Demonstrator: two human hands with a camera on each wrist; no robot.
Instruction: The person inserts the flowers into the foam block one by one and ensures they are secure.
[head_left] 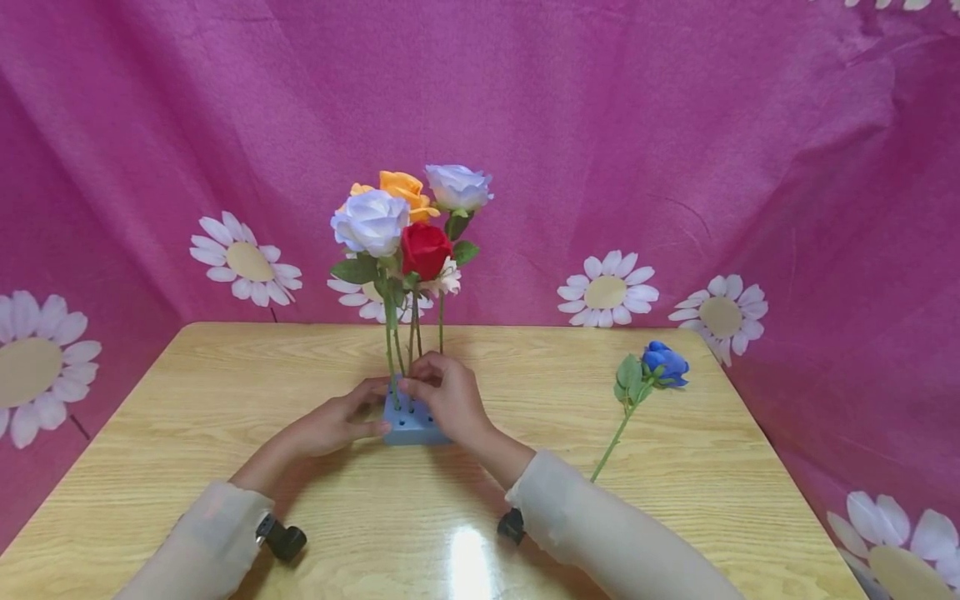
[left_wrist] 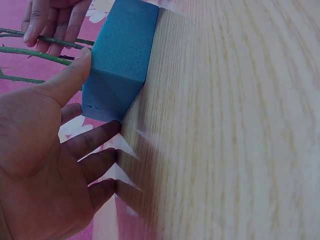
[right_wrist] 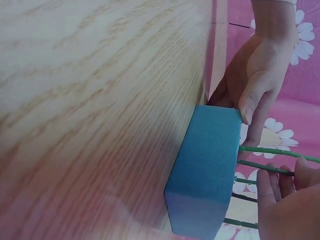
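Note:
A blue foam block (head_left: 420, 434) with small holes in its top stands on the table, several artificial flowers upright in it. Among them are a red rose (head_left: 426, 251), two pale lavender roses (head_left: 371, 222), an orange rose (head_left: 406, 192) and a small whitish flower (head_left: 448, 278). My left hand (head_left: 335, 423) holds the block's left end, its thumb (left_wrist: 75, 75) at the upper edge in the left wrist view. Just above the block, my right hand (head_left: 454, 400) pinches a thin green stem (right_wrist: 267, 167), seemingly the red rose's. The fingers partly hide the stems behind.
On the right side of the wooden table (head_left: 337, 533) lies a blue rose (head_left: 665, 364) with leaves and a long stem. A pink cloth (head_left: 525, 100) printed with daisies hangs behind and along the sides. Each wrist wears a small black camera (head_left: 285, 540).

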